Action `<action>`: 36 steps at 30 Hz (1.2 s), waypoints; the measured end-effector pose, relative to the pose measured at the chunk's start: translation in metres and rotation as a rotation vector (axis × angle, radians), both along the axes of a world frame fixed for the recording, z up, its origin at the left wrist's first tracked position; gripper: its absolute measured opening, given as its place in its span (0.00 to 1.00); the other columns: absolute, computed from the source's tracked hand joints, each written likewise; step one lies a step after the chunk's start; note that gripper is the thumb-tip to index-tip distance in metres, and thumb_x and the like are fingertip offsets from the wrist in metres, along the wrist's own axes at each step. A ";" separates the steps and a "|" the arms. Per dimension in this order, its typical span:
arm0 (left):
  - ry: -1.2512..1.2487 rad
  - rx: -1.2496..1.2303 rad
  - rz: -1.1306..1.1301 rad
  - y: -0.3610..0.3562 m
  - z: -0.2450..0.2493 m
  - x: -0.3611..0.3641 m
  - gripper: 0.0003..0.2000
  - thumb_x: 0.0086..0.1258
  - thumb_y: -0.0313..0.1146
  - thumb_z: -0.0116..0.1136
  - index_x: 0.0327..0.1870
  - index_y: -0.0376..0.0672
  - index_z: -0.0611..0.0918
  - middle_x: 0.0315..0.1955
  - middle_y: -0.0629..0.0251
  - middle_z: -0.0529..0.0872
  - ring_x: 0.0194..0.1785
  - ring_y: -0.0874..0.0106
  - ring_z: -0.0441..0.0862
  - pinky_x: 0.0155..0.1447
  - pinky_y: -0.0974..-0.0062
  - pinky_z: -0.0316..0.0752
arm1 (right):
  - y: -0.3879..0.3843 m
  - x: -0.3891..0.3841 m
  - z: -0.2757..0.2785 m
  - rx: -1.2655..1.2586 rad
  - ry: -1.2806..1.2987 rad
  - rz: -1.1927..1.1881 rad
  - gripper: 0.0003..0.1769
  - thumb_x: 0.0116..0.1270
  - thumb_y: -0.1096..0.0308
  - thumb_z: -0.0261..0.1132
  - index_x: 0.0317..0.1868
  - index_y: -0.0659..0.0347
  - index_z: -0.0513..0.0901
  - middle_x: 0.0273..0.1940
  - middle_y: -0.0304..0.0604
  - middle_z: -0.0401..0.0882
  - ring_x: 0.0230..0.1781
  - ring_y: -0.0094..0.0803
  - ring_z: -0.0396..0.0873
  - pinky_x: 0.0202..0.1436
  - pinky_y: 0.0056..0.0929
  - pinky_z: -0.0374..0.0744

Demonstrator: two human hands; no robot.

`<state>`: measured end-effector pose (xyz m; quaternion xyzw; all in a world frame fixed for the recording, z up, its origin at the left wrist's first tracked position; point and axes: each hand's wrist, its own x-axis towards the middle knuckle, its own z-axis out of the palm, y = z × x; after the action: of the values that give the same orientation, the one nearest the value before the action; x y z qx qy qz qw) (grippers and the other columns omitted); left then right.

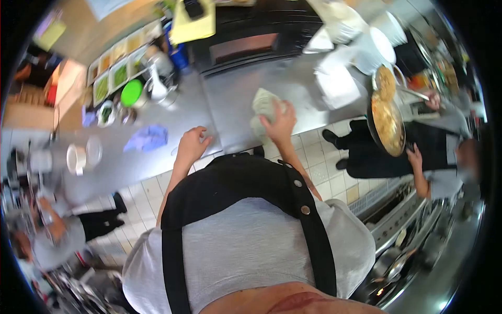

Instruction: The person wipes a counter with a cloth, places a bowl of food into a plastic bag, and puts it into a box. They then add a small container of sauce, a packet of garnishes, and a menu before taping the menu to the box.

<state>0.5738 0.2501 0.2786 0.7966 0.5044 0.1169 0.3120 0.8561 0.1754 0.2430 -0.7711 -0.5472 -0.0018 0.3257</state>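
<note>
My right hand [281, 121] presses down on a pale greenish-white cloth [263, 104] at the front part of the steel counter [191, 107], its fingers spread over the cloth's right side. Near the counter's front edge, my left hand [193, 143] is held with loosely bent fingers and the thumb apart; nothing shows in it. A crumpled blue-violet cloth [148, 137] lies on the steel to the left of that hand, not touching it.
Food containers [120, 75] and a green-lidded tub [132, 93] stand at back left. White bowls [374, 51] and white paper [334, 81] are at back right. A co-worker [418, 152] at right holds a pan [388, 123] of food. Another person [57, 230] stands lower left.
</note>
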 end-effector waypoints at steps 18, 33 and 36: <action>-0.230 -0.012 0.748 -0.107 -0.001 -0.148 0.16 0.61 0.41 0.63 0.41 0.37 0.82 0.30 0.59 0.86 0.36 0.63 0.84 0.40 0.67 0.77 | 0.090 -0.239 -0.053 -0.120 0.365 1.053 0.21 0.60 0.65 0.67 0.54 0.57 0.77 0.49 0.54 0.79 0.50 0.52 0.77 0.54 0.42 0.75; -2.330 -0.361 0.970 -0.135 0.023 -0.259 0.25 0.54 0.28 0.47 0.56 0.30 0.67 0.50 0.43 0.72 0.52 0.51 0.73 0.56 0.55 0.72 | 0.106 -0.305 0.024 -0.241 0.119 1.197 0.40 0.49 0.58 0.75 0.63 0.55 0.71 0.65 0.64 0.61 0.66 0.58 0.61 0.66 0.46 0.65; -2.166 -0.468 0.979 -0.137 0.011 -0.283 0.24 0.60 0.27 0.48 0.58 0.30 0.66 0.52 0.43 0.72 0.52 0.52 0.74 0.55 0.58 0.73 | 0.090 -0.359 0.024 -0.246 0.184 1.255 0.35 0.50 0.60 0.74 0.60 0.55 0.74 0.64 0.64 0.62 0.65 0.58 0.62 0.66 0.45 0.66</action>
<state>0.2908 0.1133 0.2895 -0.0646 0.2388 0.7345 0.6319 0.4975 0.2651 0.2666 -0.3334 -0.8599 0.3179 0.2197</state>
